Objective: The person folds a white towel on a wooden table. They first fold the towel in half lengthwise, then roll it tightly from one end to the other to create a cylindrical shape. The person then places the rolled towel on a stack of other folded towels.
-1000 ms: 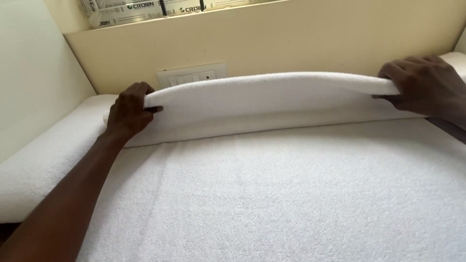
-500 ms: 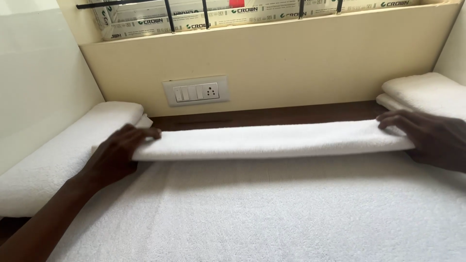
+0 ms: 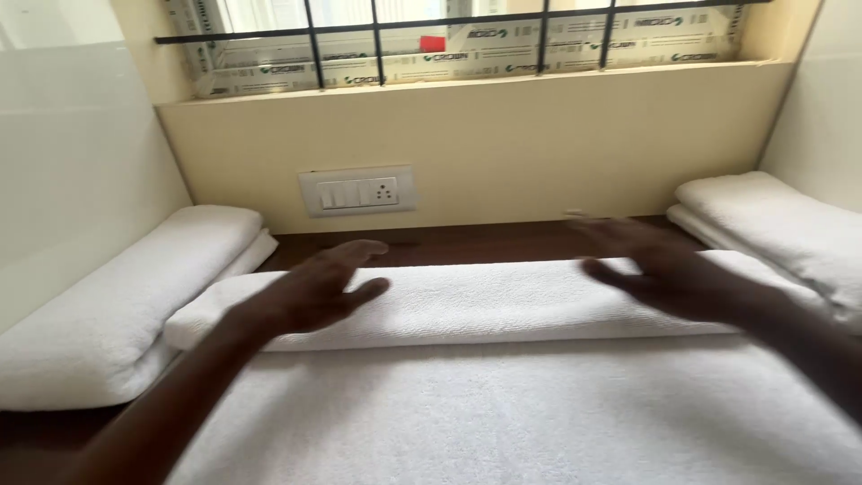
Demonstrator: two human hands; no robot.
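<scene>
Left hand (image 3: 310,292) and right hand (image 3: 664,269) both open, fingers spread, blurred, over folded far edge of white towel (image 3: 485,305); gripping nothing.

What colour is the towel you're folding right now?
Plain white, with a looped terry texture and no pattern; the folded towel shows best in the head view.

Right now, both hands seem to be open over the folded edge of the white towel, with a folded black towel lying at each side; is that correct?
Not quite: the head view shows the side towels are white, not black, the left one and the right one. Otherwise yes: left hand and right hand are open over the folded edge of the white towel.
</scene>
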